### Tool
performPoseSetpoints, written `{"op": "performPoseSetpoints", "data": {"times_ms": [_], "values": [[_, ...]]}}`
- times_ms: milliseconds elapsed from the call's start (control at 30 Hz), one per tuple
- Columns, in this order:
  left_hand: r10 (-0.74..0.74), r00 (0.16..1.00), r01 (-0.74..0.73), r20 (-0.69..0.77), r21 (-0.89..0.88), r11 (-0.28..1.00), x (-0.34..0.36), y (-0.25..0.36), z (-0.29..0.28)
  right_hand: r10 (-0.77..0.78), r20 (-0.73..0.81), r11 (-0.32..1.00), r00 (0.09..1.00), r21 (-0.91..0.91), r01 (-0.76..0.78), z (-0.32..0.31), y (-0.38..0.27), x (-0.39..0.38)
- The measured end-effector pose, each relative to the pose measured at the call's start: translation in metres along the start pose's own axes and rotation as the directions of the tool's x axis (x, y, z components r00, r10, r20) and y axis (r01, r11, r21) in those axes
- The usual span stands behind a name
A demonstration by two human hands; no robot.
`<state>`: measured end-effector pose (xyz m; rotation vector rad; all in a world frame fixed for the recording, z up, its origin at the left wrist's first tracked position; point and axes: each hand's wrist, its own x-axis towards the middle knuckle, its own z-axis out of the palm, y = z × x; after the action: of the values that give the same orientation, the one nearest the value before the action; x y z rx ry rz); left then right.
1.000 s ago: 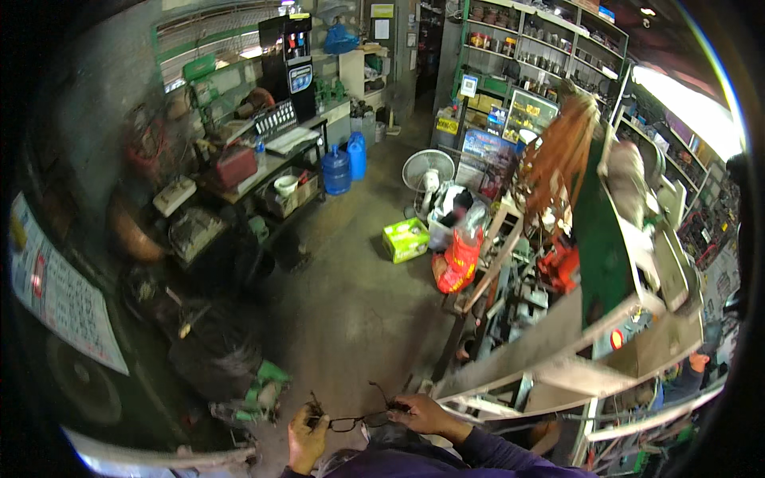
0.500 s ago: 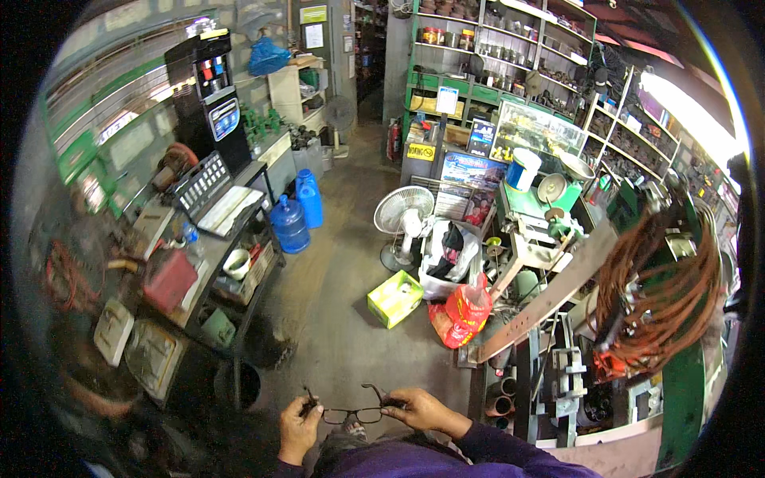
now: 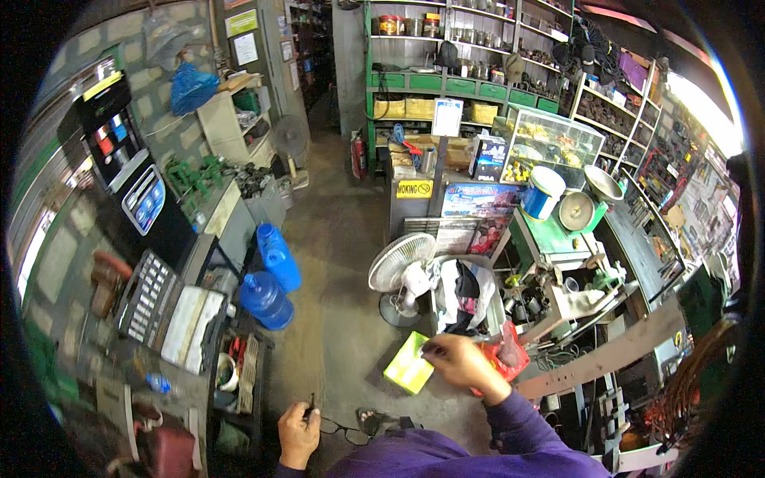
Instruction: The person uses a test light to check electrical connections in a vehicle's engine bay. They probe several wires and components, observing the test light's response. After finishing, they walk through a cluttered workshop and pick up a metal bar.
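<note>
My left hand (image 3: 298, 436) is low at the bottom, its fingers closed on one side of a pair of dark-framed eyeglasses (image 3: 356, 435). My right hand (image 3: 464, 365) is raised apart from the glasses, fingers bent together; whatever is in them, if anything, is too small or hidden to make out. It appears over a bright lime-green box (image 3: 405, 366) and a red bag (image 3: 516, 358) lying beyond it. A foot (image 3: 368, 418) shows behind the glasses.
A standing fan (image 3: 402, 263) and a tub of cloths (image 3: 466, 295) stand ahead. Blue water jugs (image 3: 267, 303) sit beside a cluttered left bench with a socket case (image 3: 147, 299). Metal frames (image 3: 582, 358) crowd the right; green shelving (image 3: 466, 88) stands behind a passage.
My right hand has let go of the glasses and risen up and rightward, while my left still holds them. The view has advanced toward the shelves, bringing bench, jugs and fan closer.
</note>
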<state>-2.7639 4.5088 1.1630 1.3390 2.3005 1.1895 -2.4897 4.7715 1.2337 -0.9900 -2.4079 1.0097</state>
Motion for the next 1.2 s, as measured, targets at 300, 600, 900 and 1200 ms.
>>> {"op": "performPoseSetpoints", "data": {"times_ms": [300,600,900,1200], "values": [[-0.196,0.974,0.216,0.113,-0.214,0.953,0.256,-0.072,-0.016,-0.142,0.403,0.99,0.904,0.045,0.136,0.089,0.011,0.27],[0.024,0.96,0.052,0.278,-0.264,0.963,0.593,-0.096,0.053,0.053,0.042,0.932,0.998,0.357,-0.065,0.061,0.034,0.486],[0.212,0.882,-0.006,0.421,-0.44,0.898,0.863,-0.054,0.137,0.259,-0.198,0.775,0.945,0.627,-0.081,-0.021,0.077,0.674],[0.379,0.831,-0.079,0.408,-0.587,0.806,1.091,-0.029,0.173,0.098,-0.567,0.974,0.818,0.223,0.038,-0.089,0.144,0.892]]}}
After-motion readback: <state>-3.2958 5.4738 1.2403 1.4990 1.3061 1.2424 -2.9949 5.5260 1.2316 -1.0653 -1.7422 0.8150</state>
